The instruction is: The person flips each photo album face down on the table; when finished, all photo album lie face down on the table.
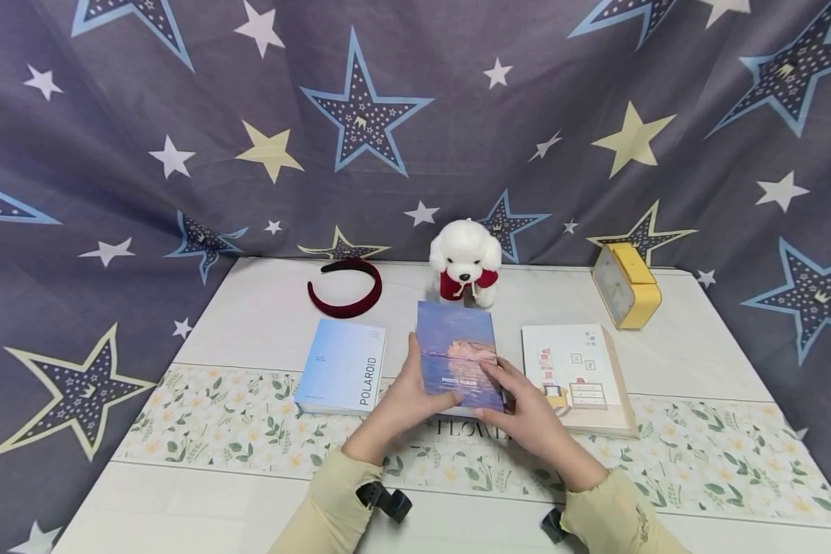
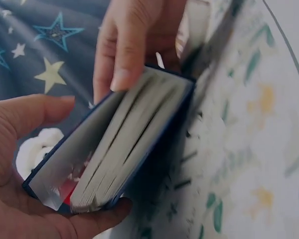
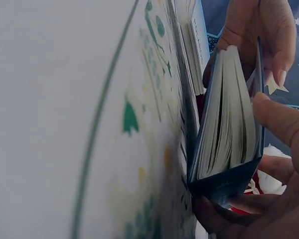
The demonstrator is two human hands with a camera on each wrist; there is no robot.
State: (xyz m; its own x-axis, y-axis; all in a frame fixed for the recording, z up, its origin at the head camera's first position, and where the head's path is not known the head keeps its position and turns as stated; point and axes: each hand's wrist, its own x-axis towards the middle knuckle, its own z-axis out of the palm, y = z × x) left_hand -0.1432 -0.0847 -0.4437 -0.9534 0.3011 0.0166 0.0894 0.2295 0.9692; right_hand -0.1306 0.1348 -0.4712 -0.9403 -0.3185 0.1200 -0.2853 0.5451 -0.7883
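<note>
Your left hand point(image 1: 415, 392) is clamped round the left side of the photo album point(image 1: 460, 331), thumb over the cover; your right hand point(image 1: 522, 408) clamps its right side. Album's tilted, midway between the left and right edges of the table point(image 1: 194, 508), between blue POLAROID album point(image 1: 342, 365) and white album point(image 1: 578, 377). Plush dog point(image 1: 465, 258) sits near back edge, yellow clock point(image 1: 637, 292) near back right corner

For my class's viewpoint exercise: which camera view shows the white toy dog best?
The head view: there the toy dog shows its face and red top. Both wrist views catch only parts of it, partly behind the photo album.
</note>
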